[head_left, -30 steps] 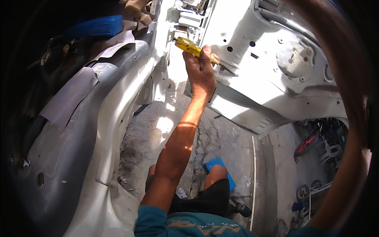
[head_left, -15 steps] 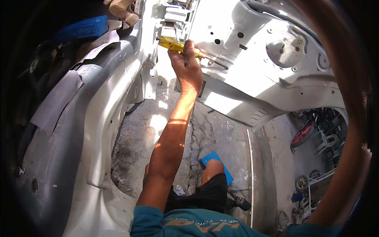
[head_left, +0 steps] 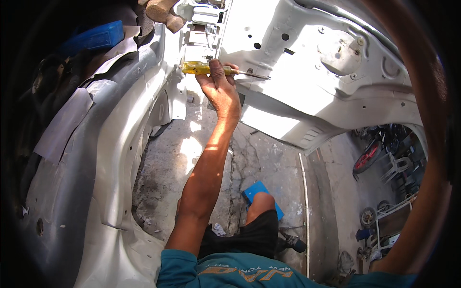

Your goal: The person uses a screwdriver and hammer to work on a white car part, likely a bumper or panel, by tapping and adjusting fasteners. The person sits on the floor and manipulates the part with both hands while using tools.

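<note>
My left hand (head_left: 223,96) is closed around a screwdriver with a see-through yellow handle (head_left: 194,68), thumb pressed along it. Its thin metal shaft (head_left: 254,75) points right and lies in front of a white car body panel (head_left: 269,53) with several holes; whether the tip touches the panel I cannot tell. Just beyond the hand is a slotted white metal frame (head_left: 206,19). My right arm (head_left: 427,144) reaches up along the right rim, its hand outside the picture.
On the grey-white body section at left lie a blue plastic object (head_left: 103,37), a grey sheet scrap (head_left: 67,122) and a rusty hammer-like head (head_left: 165,13). Below is cracked concrete (head_left: 163,192) with a blue board (head_left: 257,191) by my knee. A white chair (head_left: 397,165) and wheels (head_left: 368,217) stand at right.
My left hand and the screwdriver have shifted slightly left and down in the picture. The screwdriver now lies more level. The view has shifted a little too.
</note>
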Motion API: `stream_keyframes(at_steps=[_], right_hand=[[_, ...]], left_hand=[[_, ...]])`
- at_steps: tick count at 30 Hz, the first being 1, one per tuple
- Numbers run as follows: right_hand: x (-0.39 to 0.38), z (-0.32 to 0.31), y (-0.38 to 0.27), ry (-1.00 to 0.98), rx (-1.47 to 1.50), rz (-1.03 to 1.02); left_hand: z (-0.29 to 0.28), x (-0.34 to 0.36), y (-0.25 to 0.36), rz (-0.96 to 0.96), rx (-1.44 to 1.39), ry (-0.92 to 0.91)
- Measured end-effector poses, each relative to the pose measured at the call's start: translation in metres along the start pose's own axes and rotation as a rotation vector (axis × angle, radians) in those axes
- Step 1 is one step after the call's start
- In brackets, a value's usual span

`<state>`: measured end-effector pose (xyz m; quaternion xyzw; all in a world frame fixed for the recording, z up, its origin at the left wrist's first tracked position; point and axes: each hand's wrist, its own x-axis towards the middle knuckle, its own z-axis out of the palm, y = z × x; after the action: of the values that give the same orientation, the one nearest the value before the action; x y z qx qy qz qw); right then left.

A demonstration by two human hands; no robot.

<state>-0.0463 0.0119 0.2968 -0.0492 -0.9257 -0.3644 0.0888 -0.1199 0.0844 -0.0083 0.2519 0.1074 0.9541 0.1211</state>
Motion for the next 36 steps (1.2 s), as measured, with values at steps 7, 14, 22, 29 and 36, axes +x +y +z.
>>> stream_keyframes(at_steps=[7,14,22,29,36], right_hand=[[0.006,0.002,-0.002,-0.015,-0.001,-0.021],[0.035,0.010,-0.007,-0.021,0.007,-0.073],[0.072,0.023,-0.028,-0.002,0.025,-0.151],[0.066,0.020,-0.021,0.003,0.025,-0.128],[0.041,0.009,-0.012,-0.009,0.010,-0.074]], left_hand=[[-0.004,-0.009,-0.012,-0.059,-0.036,0.132],[-0.001,-0.015,-0.011,-0.046,-0.025,0.155],[0.001,-0.019,-0.007,0.062,0.092,0.114],[0.011,-0.021,0.008,0.112,0.252,0.020],[0.017,-0.006,0.015,0.138,0.203,-0.080]])
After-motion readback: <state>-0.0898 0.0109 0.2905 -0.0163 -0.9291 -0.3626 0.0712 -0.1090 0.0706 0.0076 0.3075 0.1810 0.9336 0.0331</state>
